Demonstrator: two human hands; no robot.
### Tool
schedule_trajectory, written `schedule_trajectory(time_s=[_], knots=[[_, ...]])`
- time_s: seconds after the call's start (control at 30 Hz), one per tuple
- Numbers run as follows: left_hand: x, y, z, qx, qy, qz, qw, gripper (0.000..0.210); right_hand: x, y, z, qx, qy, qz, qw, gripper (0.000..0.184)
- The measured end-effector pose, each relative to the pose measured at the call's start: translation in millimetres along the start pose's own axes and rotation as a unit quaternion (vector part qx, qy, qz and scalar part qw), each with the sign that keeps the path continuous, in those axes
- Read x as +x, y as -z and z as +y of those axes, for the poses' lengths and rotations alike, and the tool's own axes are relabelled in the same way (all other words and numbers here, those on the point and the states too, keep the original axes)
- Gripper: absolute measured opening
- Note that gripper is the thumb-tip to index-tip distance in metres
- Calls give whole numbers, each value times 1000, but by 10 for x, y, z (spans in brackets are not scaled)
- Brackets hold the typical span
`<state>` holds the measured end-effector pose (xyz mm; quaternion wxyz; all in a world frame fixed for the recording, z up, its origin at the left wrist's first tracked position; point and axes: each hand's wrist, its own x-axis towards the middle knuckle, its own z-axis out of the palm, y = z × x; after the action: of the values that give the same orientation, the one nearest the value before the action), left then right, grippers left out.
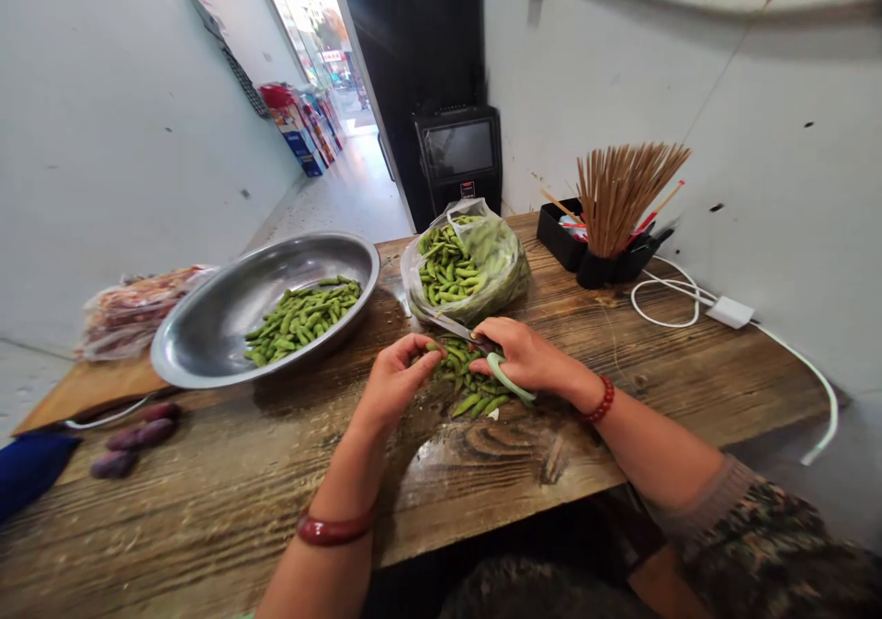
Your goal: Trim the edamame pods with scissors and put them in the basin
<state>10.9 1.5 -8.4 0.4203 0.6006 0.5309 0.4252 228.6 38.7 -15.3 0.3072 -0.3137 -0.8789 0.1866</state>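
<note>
My right hand (520, 354) grips a pair of scissors (506, 378) with pale green handles, its metal blades pointing left toward the bag. In a pinch, my left hand (400, 376) holds a green edamame pod (433, 348) close to the blades. A loose pile of edamame pods (475, 394) lies on the wood beneath both hands. Just behind them a clear plastic bag (506, 256) stands open, full of more pods. To the left is a wide steel basin (207, 325) with a heap of pods on its right side.
Several dark reddish-purple oval items (138, 435) lie at the left on the wooden table (276, 490). Behind them, a bag of reddish food (138, 311) rests on a board. At the right are a black holder (596, 270) of wooden skewers (624, 192) and a white cable (792, 343).
</note>
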Motion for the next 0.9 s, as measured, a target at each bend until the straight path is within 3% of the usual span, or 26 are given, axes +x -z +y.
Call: schedule_trajectory(time_s=[0.13, 0.37, 0.67, 0.9], knots=[[-51, -7, 82, -146, 49, 11, 988, 20, 0, -4, -46, 18, -1, -8, 1000, 23], [-70, -18, 133, -212, 58, 24, 975, 28, -13, 12, -129, -10, 17, -13, 1000, 30], [-79, -61, 111, -171, 27, 37, 984, 24, -51, -26, -91, -76, 22, -66, 995, 39], [-79, -93, 123, -135, 21, 42, 990, 21, -46, -29, -104, -81, 21, -66, 994, 40]])
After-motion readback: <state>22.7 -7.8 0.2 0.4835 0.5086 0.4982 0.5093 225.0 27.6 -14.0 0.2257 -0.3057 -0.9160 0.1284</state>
